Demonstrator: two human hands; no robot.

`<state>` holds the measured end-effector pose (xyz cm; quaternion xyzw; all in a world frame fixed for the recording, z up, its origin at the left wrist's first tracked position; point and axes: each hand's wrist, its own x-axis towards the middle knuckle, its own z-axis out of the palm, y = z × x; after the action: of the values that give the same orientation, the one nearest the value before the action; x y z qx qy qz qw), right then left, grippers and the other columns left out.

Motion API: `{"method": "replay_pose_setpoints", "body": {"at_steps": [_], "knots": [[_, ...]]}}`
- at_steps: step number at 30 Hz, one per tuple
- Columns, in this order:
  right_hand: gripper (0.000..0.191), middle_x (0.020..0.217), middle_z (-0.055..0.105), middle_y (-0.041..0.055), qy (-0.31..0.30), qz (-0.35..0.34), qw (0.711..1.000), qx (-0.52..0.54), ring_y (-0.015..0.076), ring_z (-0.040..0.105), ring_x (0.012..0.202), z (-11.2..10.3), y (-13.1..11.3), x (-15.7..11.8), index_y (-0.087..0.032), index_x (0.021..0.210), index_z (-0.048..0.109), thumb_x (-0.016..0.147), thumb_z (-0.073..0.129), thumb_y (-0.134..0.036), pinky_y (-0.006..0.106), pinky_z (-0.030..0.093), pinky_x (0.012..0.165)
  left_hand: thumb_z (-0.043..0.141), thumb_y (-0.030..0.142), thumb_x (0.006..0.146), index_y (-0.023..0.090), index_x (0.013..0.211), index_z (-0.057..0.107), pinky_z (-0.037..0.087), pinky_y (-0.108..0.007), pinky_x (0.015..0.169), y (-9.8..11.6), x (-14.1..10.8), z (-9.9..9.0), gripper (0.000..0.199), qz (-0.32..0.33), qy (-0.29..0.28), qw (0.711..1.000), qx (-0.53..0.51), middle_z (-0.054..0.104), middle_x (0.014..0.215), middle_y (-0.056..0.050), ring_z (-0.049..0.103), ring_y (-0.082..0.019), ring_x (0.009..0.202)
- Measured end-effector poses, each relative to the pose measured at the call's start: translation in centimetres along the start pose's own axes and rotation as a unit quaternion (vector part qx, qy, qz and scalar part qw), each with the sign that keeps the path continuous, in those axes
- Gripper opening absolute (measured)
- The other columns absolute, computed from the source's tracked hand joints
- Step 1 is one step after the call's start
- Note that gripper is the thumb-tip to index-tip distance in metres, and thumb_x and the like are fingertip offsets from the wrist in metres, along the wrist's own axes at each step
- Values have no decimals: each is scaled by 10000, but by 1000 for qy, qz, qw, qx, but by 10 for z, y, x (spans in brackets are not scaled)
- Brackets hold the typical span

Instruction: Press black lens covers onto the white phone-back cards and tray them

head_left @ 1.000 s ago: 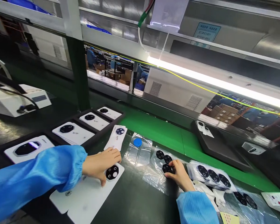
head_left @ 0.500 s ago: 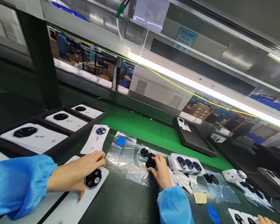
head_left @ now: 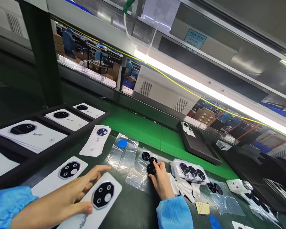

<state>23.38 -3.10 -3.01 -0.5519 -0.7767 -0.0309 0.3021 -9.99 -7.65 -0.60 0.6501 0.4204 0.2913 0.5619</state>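
Note:
My left hand (head_left: 78, 194) has its thumb on the face of a white panel (head_left: 113, 186) with a black camera-shaped disc, its fingers apart along the panel's left edge. Beside it lies a second white panel (head_left: 53, 171) with a similar disc. My right hand (head_left: 160, 178) pinches a black disc (head_left: 151, 169) between thumb and fingertips, over a clear plastic bag (head_left: 138, 175). Two more black discs (head_left: 146, 156) are next to it on the bag. A stack of narrow white cards (head_left: 96, 143) is beyond my left hand.
At the left, a black tray (head_left: 72, 138) holds white panels. Another clear bag bears a blue disc (head_left: 122, 143). Rightward are wrapped discs (head_left: 190, 170), crumpled white wipes (head_left: 186, 187), a yellow note (head_left: 202, 208), a white bottle (head_left: 238, 186) and a dark tray (head_left: 200, 148).
My left hand has shifted toward me, and the panel under it now stands apart from the other, nearer and to the right. The right hand stays at the black disc. The other person's hand has left view.

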Motion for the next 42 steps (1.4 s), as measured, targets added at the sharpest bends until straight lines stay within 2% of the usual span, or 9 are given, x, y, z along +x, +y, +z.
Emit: {"method": "replay_pose_setpoints", "body": {"at_steps": [2,4,8,11,18,22,24,29,42], "knots": [[567,996,552,41,-3,8,1000,21,237,636,918,-7,0,1,-284,1220,505,701,595,-72,358,539,783,681,327,638,370,1318,298,505,-356,745,3,7,16,781,-43,-32,987,-154,626,1040,-8,635,-273,944],[467,969,560,28,-11,21,999,45,208,642,843,-15,-1,2,-276,1170,542,730,607,-131,332,548,733,745,367,623,321,1236,357,490,-355,784,8,18,34,727,-47,-39,962,-264,617,1085,-24,628,-261,970],[345,894,578,1,-23,63,994,86,144,604,643,-26,-5,7,-246,1075,584,735,616,-198,281,542,610,824,374,591,247,1140,415,486,-312,701,19,45,62,696,-54,-77,938,-335,647,1062,-49,660,-212,842],[288,875,621,6,-26,95,989,111,149,618,650,-29,-6,7,-222,1023,580,736,598,-221,287,548,627,823,341,607,248,1183,350,489,-282,630,25,60,70,751,-72,-86,929,-353,669,1022,-46,669,-179,743],[283,919,694,67,-23,147,979,139,204,668,773,-31,-4,5,-185,1031,554,777,573,-308,328,551,681,719,207,658,266,1255,303,504,-277,646,21,65,72,730,-92,-77,932,-343,657,1075,-41,670,-170,765],[263,1025,642,99,49,91,989,102,241,617,927,-30,-2,5,-196,1018,578,785,592,-317,359,523,729,679,168,590,274,1236,324,489,-263,653,14,66,74,745,-98,-76,926,-357,658,1052,-21,661,-176,791],[247,1052,618,100,67,61,992,88,238,601,934,-30,-5,5,-206,1028,574,800,591,-300,352,519,706,657,164,587,264,1236,328,485,-266,653,12,67,73,735,-108,-73,925,-357,661,1046,-25,658,-177,782],[254,1062,593,91,51,23,995,83,210,604,860,-32,-15,5,-224,1070,547,820,590,-247,302,520,600,644,159,647,240,1278,288,476,-278,672,15,65,68,729,-127,-63,924,-354,654,1095,-56,660,-190,817],[249,1052,615,88,35,14,996,83,221,625,873,-27,-21,4,-226,1065,567,818,583,-256,307,530,626,639,148,652,237,1242,370,467,-283,705,20,66,62,654,-139,-45,928,-342,670,1058,-34,659,-188,820]]}}
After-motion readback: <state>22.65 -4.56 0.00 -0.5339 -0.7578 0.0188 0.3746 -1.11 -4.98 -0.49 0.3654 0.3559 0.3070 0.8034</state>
